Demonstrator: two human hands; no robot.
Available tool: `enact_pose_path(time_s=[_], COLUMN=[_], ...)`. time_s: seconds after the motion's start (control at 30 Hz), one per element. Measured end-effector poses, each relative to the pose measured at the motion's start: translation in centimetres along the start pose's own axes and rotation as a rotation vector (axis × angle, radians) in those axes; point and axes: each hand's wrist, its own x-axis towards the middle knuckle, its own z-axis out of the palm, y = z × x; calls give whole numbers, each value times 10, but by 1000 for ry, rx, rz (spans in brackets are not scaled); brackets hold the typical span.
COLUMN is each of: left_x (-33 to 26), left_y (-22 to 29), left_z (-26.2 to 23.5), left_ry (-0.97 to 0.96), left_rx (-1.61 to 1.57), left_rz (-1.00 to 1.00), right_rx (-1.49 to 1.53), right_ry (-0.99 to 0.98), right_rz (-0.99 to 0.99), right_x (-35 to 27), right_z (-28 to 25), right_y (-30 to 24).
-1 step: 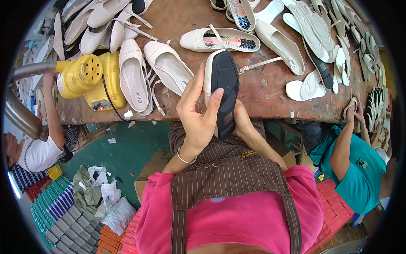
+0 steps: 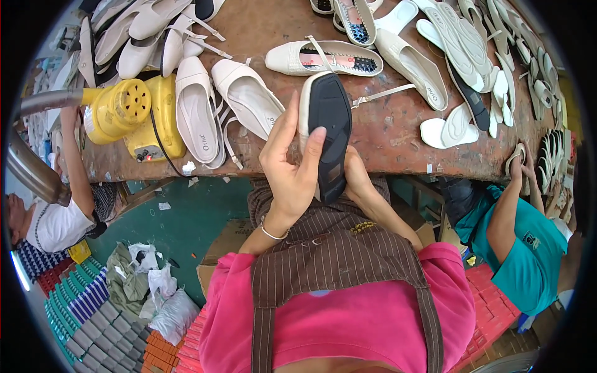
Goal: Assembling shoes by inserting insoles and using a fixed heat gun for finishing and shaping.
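A cream shoe (image 2: 326,130) with a black sole is held up over the table's near edge, sole toward me and square toe uppermost. My left hand (image 2: 290,165) is closed on its left side, thumb pressed on the sole. My right hand (image 2: 359,177) grips its lower right side near the heel; the fingertips go out of sight behind it. Just beyond it lies a cream strapped shoe (image 2: 283,61) with an exposed, patterned insole base. Left of my hands, a finished-looking pair, one shoe (image 2: 198,118) beside another shoe (image 2: 244,93), rests on the table.
A yellow blower-like machine (image 2: 127,112) with a metal pipe stands at left. White insoles (image 2: 454,46) lie piled at right, beyond a cream shoe (image 2: 413,71) with a loose strap. Co-workers sit on both sides, one in a teal shirt (image 2: 519,248). The brown worktable (image 2: 388,140) is worn.
The held shoe and my left thumb have shifted up very slightly. Everything else looks the same.
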Motion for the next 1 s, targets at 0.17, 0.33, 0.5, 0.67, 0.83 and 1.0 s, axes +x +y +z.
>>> enact_pose_path(time_s=[0.17,0.33,0.5,0.67,0.83,1.0], left_x=[8,6,19,19,19,20], left_y=[-24,-39,-48,-52,-51,-47], left_z=[2,-6,-22,-31,-32,-29], left_ry=[42,34,-66,-127,-251,-296], left_rx=[-93,-830,-1138,-1492,-1645,-1825], left_rz=[-10,-433,-512,-534,-439,-412], right_rx=[-156,-908,-741,-507,-514,-569], right_ry=[95,-205,-240,14,0,-72], right_rz=[-411,-757,-988,-815,-669,-515], right_x=[-10,-38,-47,-47,-44,-43], right_z=[4,17,23,7,1,5], right_y=[-13,-47,-46,-46,-45,-38])
